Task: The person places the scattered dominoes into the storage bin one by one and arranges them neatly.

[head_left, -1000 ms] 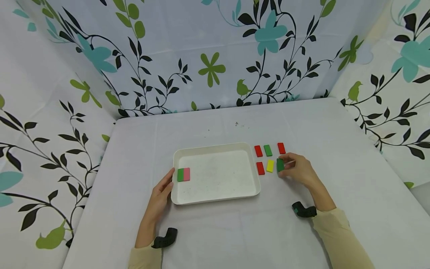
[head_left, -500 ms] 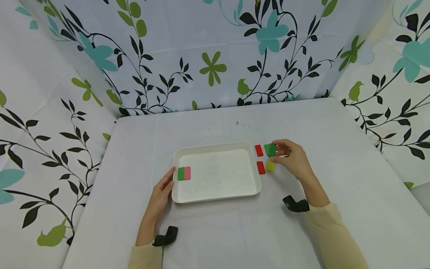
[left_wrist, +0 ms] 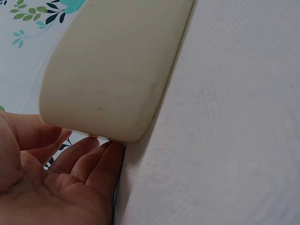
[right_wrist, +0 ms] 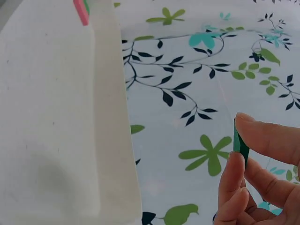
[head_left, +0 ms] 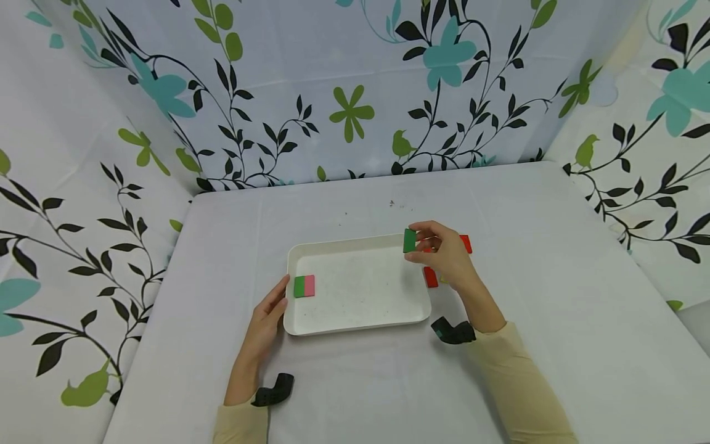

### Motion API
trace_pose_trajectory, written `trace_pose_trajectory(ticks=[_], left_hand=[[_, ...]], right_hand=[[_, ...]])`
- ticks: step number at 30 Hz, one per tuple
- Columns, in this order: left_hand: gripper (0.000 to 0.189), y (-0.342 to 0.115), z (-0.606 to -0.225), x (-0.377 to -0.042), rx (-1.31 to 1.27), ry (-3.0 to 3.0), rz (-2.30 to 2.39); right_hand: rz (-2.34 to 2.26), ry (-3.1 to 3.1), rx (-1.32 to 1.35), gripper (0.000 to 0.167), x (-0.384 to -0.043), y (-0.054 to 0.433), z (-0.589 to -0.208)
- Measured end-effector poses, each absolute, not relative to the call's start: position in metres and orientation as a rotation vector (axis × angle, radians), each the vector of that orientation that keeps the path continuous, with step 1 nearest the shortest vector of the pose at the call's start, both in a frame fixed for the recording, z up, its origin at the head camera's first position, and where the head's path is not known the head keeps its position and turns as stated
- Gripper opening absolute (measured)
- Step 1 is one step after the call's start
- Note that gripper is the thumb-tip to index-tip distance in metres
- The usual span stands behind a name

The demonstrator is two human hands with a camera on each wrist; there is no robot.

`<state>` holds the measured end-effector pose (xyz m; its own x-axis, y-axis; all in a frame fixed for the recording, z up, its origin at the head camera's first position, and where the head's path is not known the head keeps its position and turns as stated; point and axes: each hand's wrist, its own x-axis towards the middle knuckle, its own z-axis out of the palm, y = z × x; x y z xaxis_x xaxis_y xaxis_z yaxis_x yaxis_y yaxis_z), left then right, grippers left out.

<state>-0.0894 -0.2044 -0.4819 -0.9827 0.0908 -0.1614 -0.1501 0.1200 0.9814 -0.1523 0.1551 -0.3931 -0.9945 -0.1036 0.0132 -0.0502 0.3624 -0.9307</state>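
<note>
My right hand pinches a green rectangular block between thumb and fingertips, above the far right corner of the white tray. The right wrist view shows this green block edge-on, beside the tray wall. At the tray's left end, the fingertips of my left hand touch the outer wall; in the left wrist view the left hand lies beside the tray's corner. Inside the tray, near its left end, a green block and a pink block lie side by side.
Right of the tray lie a red block and another red block. A yellow block is mostly covered by the right hand, and other blocks are partly hidden there. A patterned curtain hangs behind the white-covered table.
My right hand has lifted the green block from the near row at right and carried it left over the other blocks to the tray. My left hand stays at the tray's edge.
</note>
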Motion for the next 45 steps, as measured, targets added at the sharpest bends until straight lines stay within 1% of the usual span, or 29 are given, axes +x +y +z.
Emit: trace_pose_trajectory(ticks=[9, 21, 32, 45], left_hand=[[0.049, -0.204, -0.481, -0.089, -0.057, 2.2, 1.97], [0.05, -0.205, -0.48, -0.089, -0.064, 2.207, 1.96], [0.05, -0.204, -0.481, -0.089, -0.071, 2.215, 1.939], [0.05, -0.204, -0.48, -0.089, -0.074, 2.211, 1.933]], right_hand=[[-1.756, 2.478, -0.257, 0.049, -0.155, 0.108, -0.397], [-1.698, 2.421, -0.261, 0.05, -0.159, 0.053, -0.414], [-1.585, 2.417, -0.266, 0.051, -0.16, 0.021, -0.434], [-1.421, 2.46, -0.304, 0.048, -0.167, -0.002, -0.457]])
